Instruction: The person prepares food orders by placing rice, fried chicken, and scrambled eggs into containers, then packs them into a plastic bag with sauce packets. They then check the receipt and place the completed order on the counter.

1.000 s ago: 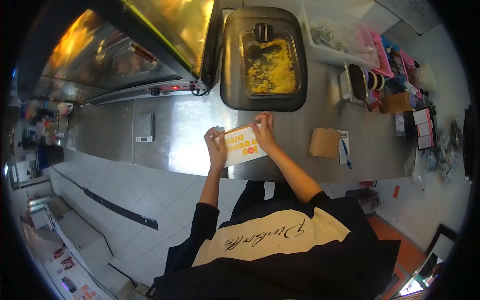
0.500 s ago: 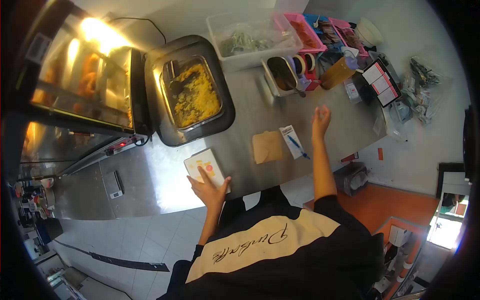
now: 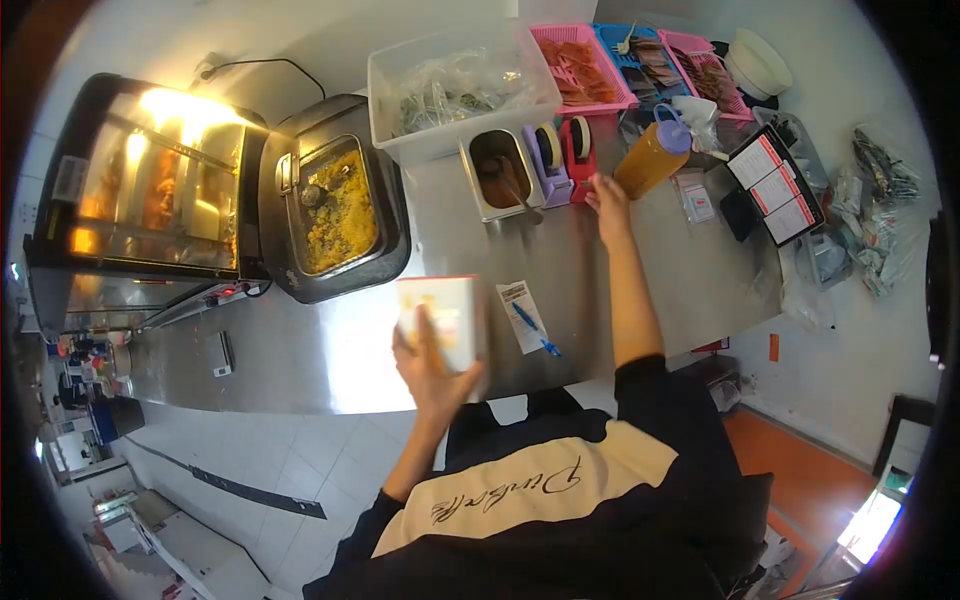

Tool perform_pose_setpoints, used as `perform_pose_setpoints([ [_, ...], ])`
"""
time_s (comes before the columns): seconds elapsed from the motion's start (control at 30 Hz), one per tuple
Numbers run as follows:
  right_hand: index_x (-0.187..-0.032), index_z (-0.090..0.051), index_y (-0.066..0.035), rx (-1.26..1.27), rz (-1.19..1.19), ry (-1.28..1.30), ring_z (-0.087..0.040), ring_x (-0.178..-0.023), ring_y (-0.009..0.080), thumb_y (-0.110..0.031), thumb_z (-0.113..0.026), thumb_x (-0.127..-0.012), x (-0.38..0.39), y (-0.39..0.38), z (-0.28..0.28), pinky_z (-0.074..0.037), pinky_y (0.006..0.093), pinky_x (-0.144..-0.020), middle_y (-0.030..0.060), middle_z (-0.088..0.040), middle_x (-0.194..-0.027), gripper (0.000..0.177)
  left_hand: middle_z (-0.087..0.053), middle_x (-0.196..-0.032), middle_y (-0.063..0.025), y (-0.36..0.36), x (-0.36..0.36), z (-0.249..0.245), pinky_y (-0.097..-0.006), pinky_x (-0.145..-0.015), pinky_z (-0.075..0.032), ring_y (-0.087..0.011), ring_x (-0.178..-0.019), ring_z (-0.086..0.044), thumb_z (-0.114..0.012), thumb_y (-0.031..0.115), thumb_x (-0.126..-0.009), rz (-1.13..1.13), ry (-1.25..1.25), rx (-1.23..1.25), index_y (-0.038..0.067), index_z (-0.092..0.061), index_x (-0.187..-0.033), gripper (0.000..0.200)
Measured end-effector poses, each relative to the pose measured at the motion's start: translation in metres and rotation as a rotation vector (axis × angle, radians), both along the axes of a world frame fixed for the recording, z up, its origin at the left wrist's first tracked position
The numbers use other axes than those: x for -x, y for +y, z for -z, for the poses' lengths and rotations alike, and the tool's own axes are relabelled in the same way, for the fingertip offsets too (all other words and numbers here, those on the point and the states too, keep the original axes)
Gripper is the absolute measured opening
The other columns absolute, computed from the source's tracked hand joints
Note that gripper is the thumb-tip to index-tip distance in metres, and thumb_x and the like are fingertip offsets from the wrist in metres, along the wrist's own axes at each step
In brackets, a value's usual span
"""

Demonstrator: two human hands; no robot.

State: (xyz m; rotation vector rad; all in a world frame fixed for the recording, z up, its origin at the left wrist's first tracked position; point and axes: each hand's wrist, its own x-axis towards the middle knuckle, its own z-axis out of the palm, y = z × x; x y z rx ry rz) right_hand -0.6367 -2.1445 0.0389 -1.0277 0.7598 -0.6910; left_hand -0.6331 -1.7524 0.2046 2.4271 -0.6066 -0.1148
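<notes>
My left hand (image 3: pixel 432 380) grips a white box (image 3: pixel 452 318) with a red edge and a yellow print, fingers across its top and thumb at its right side; the box is blurred. My right hand (image 3: pixel 609 205) is beside the red tape dispenser (image 3: pixel 578 158), its fingers pinched together; anything between the fingertips is too small to make out. A purple tape dispenser (image 3: pixel 551 175) stands left of the red one. Between my hands, a blue pen (image 3: pixel 532 325) lies on a printed slip (image 3: pixel 518 300) on the steel counter (image 3: pixel 440 225).
A tray of yellow food (image 3: pixel 345 225) stands beside a lit display case (image 3: pixel 165 190). At the back are a clear bin (image 3: pixel 385 110), a steel container (image 3: pixel 480 205) with a ladle, and colored baskets (image 3: pixel 622 98). A bottle (image 3: pixel 650 160) and a tablet (image 3: pixel 775 185) stand at right.
The view has shifted. My left hand has moved the white box right, towards the slip, and the brown paper there no longer shows. My right hand has reached the tape dispenser, its fingers drawn together.
</notes>
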Motion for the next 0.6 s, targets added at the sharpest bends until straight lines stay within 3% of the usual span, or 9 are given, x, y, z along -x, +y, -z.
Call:
perform_pose_setpoints([
  [0.03, -0.095, -0.066, -0.005, 0.175, 0.007, 0.010, -0.056, -0.082, 0.0098, -0.027, -0.060, -0.090, 0.007, 0.007, 0.010, -0.046, 0.0243, -0.071, 0.0017, -0.063, -0.094, 0.024, -0.029, -0.134, -0.0335, -0.023, 0.009, 0.004, -0.0530, -0.104, -0.026, -0.0461, -0.126, -0.026, -0.078, 0.024, -0.048, 0.086, -0.005, 0.013, 0.010, -0.028, -0.143, 0.108],
  [0.13, -0.096, -0.064, -0.005, 0.185, 0.007, 0.122, -0.054, -0.075, 0.0082, -0.027, -0.058, -0.091, 0.027, 0.018, 0.018, -0.046, 0.0227, -0.069, 0.0005, -0.061, -0.092, 0.023, -0.028, -0.134, -0.0328, -0.094, 0.031, 0.031, -0.0520, -0.099, -0.029, -0.0470, -0.122, -0.031, -0.082, 0.033, -0.048, 0.178, 0.018, 0.052, 0.014, -0.029, -0.144, 0.111],
  [0.27, -0.095, -0.065, -0.004, -0.150, -0.130, 0.278, -0.055, -0.062, 0.0095, -0.028, -0.063, -0.088, 0.021, 0.007, 0.002, -0.045, 0.0235, -0.052, 0.0006, -0.063, -0.084, 0.025, -0.029, -0.134, -0.0307, -0.161, 0.051, 0.072, -0.0510, -0.098, -0.030, -0.0464, -0.121, -0.034, -0.081, 0.034, -0.054, 0.116, 0.021, -0.063, 0.014, -0.022, -0.145, 0.110],
  [0.3, -0.093, -0.066, -0.004, -0.143, -0.313, 0.363, -0.055, -0.058, 0.0092, -0.029, -0.066, -0.085, 0.016, 0.000, 0.020, -0.044, 0.0255, -0.048, 0.0029, -0.064, -0.077, 0.026, -0.030, -0.133, -0.0301, -0.168, 0.056, 0.082, -0.0506, -0.098, -0.030, -0.0458, -0.120, -0.034, -0.081, 0.033, -0.056, 0.083, 0.022, -0.074, 0.012, -0.021, -0.145, 0.110],
  [0.4, -0.089, -0.066, -0.003, 0.219, -0.339, 0.650, -0.057, -0.057, 0.0106, -0.028, -0.066, -0.084, 0.032, -0.002, 0.020, -0.045, 0.0278, -0.047, 0.0052, -0.065, -0.072, 0.025, -0.035, -0.131, -0.0281, -0.172, 0.054, 0.116, -0.0474, -0.097, -0.032, -0.0409, -0.121, -0.037, -0.077, 0.024, -0.067, 0.045, 0.078, 0.238, 0.005, -0.015, -0.144, 0.100],
  [0.43, -0.086, -0.066, -0.002, 0.536, -0.295, 0.644, -0.059, -0.057, 0.0135, -0.024, -0.065, -0.084, 0.037, -0.004, 0.025, -0.046, 0.0296, -0.049, 0.0077, -0.065, -0.071, 0.022, -0.051, -0.116, -0.0239, -0.169, 0.052, 0.119, -0.0389, -0.089, -0.042, -0.0335, -0.107, -0.052, -0.075, 0.018, -0.073, -0.008, 0.083, 0.317, 0.000, -0.032, -0.136, 0.079],
  [0.53, -0.090, -0.067, -0.002, 0.525, -0.316, 0.495, -0.064, -0.063, 0.0168, -0.019, -0.064, -0.084, 0.043, 0.037, -0.088, -0.049, 0.0308, -0.055, 0.0098, -0.067, -0.075, 0.019, -0.063, -0.097, -0.0174, -0.147, 0.038, 0.120, -0.0345, -0.075, -0.050, -0.0259, -0.087, -0.063, -0.076, 0.022, -0.074, -0.119, 0.550, 0.445, -0.003, -0.056, -0.112, 0.049],
  [0.57, -0.094, -0.065, -0.002, 0.400, -0.479, 0.371, -0.066, -0.068, 0.0170, -0.013, -0.064, -0.082, 0.040, 0.045, -0.082, -0.050, 0.0301, -0.059, 0.0128, -0.067, -0.075, 0.016, -0.066, -0.078, -0.0122, -0.145, 0.036, 0.118, -0.0300, -0.062, -0.050, -0.0181, -0.070, -0.064, -0.074, 0.022, -0.077, -0.124, 0.441, 0.415, -0.003, -0.063, -0.084, 0.028],
  [0.6, -0.097, -0.062, -0.002, 0.382, -0.602, 0.409, -0.064, -0.065, 0.0163, -0.013, -0.064, -0.081, 0.036, 0.059, -0.075, -0.049, 0.0299, -0.055, 0.0115, -0.067, -0.078, 0.019, -0.066, -0.077, -0.0118, -0.145, 0.037, 0.116, -0.0297, -0.062, -0.050, -0.0173, -0.071, -0.064, -0.073, 0.021, -0.077, -0.132, 0.459, 0.417, -0.002, -0.063, -0.083, 0.026],
])
